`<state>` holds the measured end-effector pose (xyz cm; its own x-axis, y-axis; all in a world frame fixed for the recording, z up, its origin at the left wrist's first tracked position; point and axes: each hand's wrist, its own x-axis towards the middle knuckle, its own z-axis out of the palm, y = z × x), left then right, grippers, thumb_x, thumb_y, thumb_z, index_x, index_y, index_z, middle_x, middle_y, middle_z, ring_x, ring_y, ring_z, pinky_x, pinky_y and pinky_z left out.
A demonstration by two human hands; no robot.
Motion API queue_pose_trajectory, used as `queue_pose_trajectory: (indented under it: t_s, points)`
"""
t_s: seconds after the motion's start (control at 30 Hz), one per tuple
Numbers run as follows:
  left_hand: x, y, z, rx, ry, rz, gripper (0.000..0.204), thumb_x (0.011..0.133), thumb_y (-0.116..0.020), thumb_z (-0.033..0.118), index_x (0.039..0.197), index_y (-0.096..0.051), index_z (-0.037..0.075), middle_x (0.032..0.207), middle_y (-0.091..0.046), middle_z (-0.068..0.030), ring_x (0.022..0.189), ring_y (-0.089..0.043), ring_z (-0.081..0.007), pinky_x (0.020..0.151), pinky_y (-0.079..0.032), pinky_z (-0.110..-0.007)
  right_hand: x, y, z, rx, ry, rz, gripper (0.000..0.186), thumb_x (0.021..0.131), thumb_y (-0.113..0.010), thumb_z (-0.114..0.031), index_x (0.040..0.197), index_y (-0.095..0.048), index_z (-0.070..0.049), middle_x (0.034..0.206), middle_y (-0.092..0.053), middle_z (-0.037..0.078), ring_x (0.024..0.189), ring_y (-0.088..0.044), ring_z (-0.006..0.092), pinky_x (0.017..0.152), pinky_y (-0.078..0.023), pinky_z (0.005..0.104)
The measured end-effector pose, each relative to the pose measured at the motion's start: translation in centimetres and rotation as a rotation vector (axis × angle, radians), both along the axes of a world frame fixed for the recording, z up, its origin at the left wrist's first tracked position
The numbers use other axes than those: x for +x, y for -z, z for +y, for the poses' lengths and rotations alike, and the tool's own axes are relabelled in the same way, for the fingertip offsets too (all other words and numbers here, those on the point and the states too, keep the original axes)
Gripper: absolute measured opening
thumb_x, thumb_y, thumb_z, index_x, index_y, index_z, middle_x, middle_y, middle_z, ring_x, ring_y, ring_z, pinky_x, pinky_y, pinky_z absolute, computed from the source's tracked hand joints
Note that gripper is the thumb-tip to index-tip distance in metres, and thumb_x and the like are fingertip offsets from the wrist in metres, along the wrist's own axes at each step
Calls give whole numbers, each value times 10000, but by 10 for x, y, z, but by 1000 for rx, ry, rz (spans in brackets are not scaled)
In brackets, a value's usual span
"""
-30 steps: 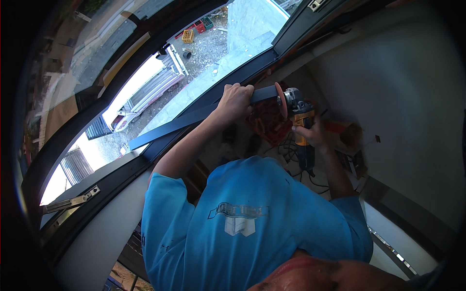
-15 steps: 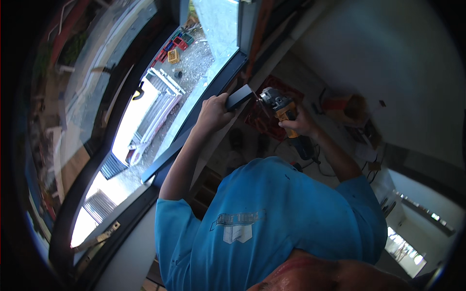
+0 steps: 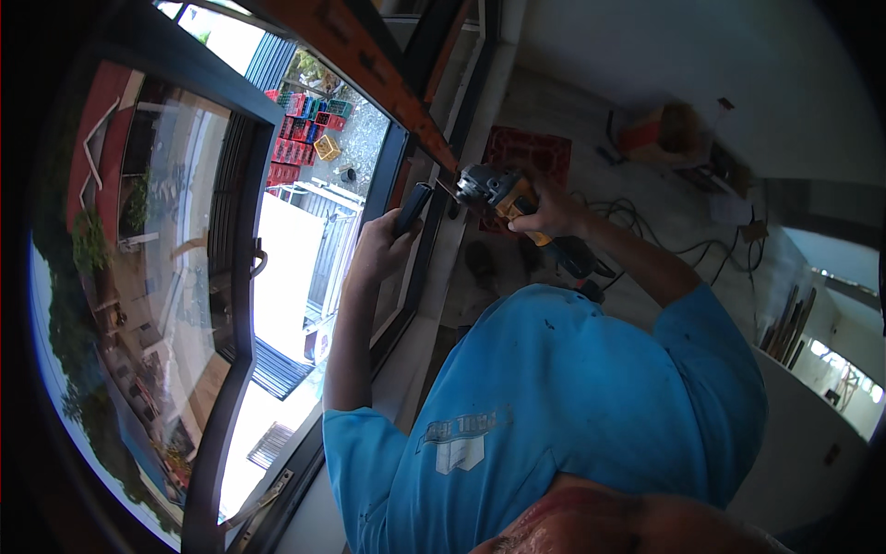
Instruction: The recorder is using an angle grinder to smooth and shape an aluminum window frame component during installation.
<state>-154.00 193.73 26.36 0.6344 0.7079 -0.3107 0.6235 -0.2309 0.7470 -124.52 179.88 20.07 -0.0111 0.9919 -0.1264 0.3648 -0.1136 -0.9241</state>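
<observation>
In my right hand (image 3: 559, 212) is an angle grinder (image 3: 484, 185) with a yellow and black body and a grey metal head. My fingers wrap round its body, and the head points left. A thin disc shows edge-on at its left side. My left hand (image 3: 375, 249) grips a short dark bar (image 3: 413, 209), whose upper end sticks out above my fist. The disc is close to that end; I cannot tell whether they touch. Both hands are beside the dark window frame (image 3: 430, 242).
An open glazed sash (image 3: 242, 369) swings out at left. An orange-red bar (image 3: 374, 69) slants down near the grinder. On the floor at right are a red crate (image 3: 528, 155), a cardboard box (image 3: 657, 138) and black cables (image 3: 637, 222). Outside are several stacked crates (image 3: 293, 152).
My view has shifted, bringing more of the sash and the orange-red bar into sight. The dark bar in my left hand has turned steeper. Both hands keep their holds.
</observation>
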Motion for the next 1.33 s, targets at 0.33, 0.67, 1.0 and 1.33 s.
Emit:
queue_pose_trajectory:
  t_s: [0.33,0.67,1.0,1.33]
  points:
    - [11,2,-10,177,22,111,206,866,-672,158,846,-572,-21,680,-632,-231,702,-681,-390,647,-498,-444,-2,18,-2,-32,-29,94,990,672,-798,-203,1498,-274,-46,1333,-489,171,1241,-518,294,1058,-409,405]
    - [8,14,-8,218,22,75,193,839,-680,133,830,-557,-16,665,-619,-236,680,-678,-384,628,-493,-441,-4,7,4,-102,-35,113,957,670,-791,-174,1480,-296,-54,1300,-507,158,1226,-525,286,1044,-420,404]
    - [10,9,-9,187,14,83,213,855,-677,145,802,-545,-14,650,-619,-216,634,-675,-361,609,-494,-430,-5,-4,18,-69,-65,101,901,656,-786,-157,1444,-360,-55,1261,-531,156,1186,-556,289,1034,-436,403]
    - [12,11,-4,189,23,172,218,858,-697,190,871,-585,4,701,-655,-223,687,-692,-373,683,-527,-444,-4,0,15,-64,-27,1,901,656,-792,-187,1447,-366,-114,1301,-499,140,1233,-515,313,1051,-422,438]
